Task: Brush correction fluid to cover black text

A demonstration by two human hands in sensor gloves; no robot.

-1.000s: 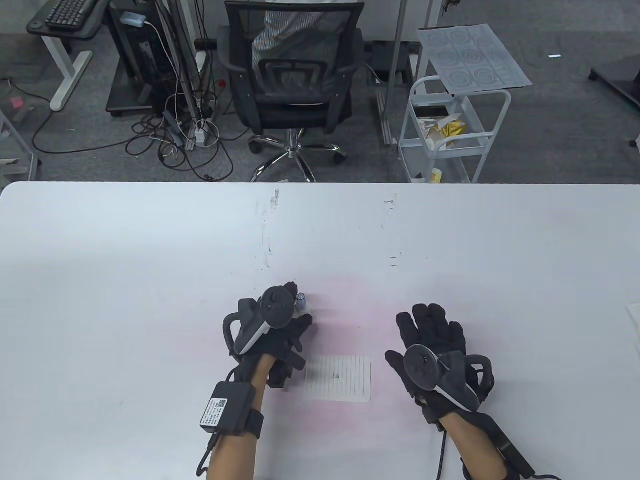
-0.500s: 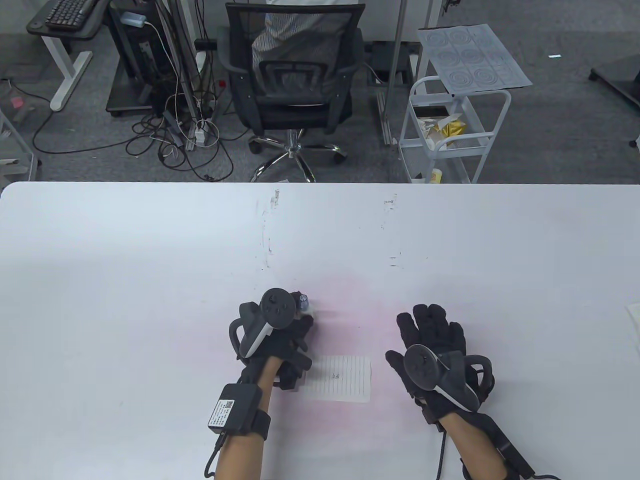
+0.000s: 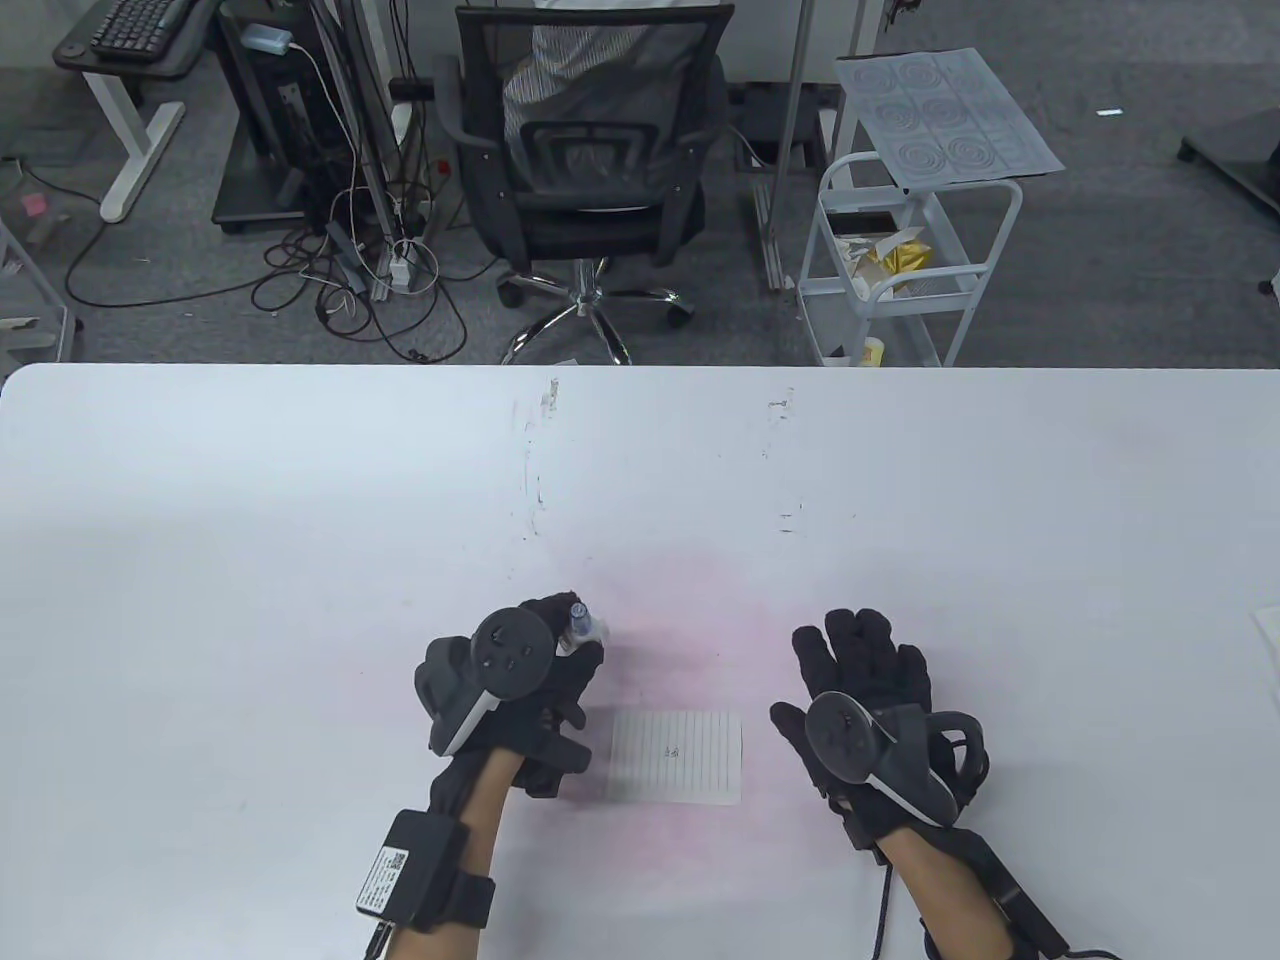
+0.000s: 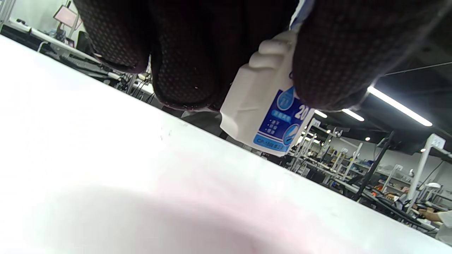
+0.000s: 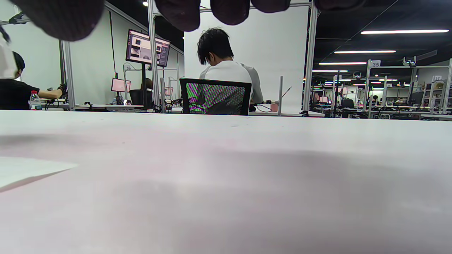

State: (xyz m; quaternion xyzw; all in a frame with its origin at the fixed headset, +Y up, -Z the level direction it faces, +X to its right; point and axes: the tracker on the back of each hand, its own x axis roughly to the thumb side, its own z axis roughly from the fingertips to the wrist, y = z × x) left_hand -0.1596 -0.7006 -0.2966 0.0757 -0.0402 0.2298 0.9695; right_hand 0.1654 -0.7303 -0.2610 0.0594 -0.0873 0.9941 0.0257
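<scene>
My left hand grips a small white correction fluid bottle with a blue label, which also shows in the left wrist view, lifted clear of the table and tilted. A small lined paper with a small black mark lies flat between my hands, just right of the left hand. My right hand is open, fingers spread, empty, to the right of the paper. Its fingertips hang at the top of the right wrist view, and the paper's corner shows at left.
The white table has scuff marks toward the far middle and a pinkish stain around the paper. A sheet edge lies at the table's right edge. An office chair and a white cart stand beyond the far edge.
My left hand has rolled and shifted left and a little toward me, tilting the bottle it holds. The right hand and the paper have not moved.
</scene>
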